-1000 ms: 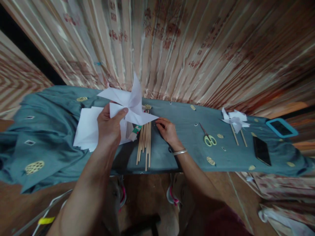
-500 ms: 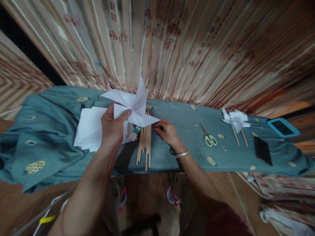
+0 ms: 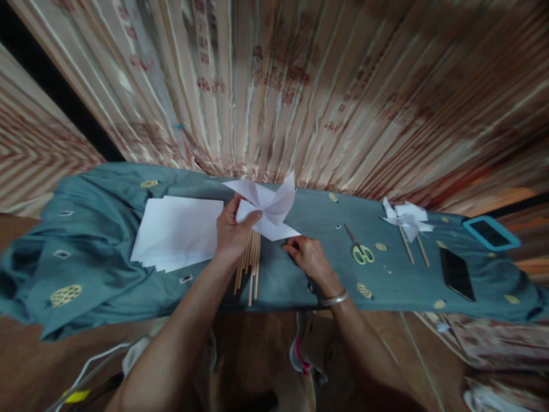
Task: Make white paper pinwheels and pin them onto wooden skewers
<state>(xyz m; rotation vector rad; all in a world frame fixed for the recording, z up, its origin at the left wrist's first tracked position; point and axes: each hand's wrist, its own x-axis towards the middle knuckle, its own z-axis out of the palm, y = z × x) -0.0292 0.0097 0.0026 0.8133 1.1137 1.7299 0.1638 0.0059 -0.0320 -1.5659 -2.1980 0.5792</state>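
Note:
My left hand (image 3: 231, 233) grips a white paper pinwheel (image 3: 271, 207), its thumb pressed on the folded middle. The blades fan out above the table, over the far ends of several thin wooden sticks (image 3: 252, 269). Just below the pinwheel's right tip is my right hand (image 3: 309, 256), fingers curled together close to the cloth. Whatever its fingertips hold, if anything, is too small to make out. A stack of white paper sheets (image 3: 178, 229) lies left of my left hand.
Scissors with light green handles (image 3: 362, 254) lie right of my right hand. Further right are white pinwheels on sticks (image 3: 409, 218), a black phone (image 3: 457, 274) and a blue-framed device (image 3: 491, 233). Green patterned cloth (image 3: 295, 292) covers the table; a curtain (image 3: 274, 86) hangs behind.
My left hand has carried the pinwheel to the right, uncovering more of the paper stack. The small box by the sticks is now hidden. My right hand has shifted slightly right and nearer me.

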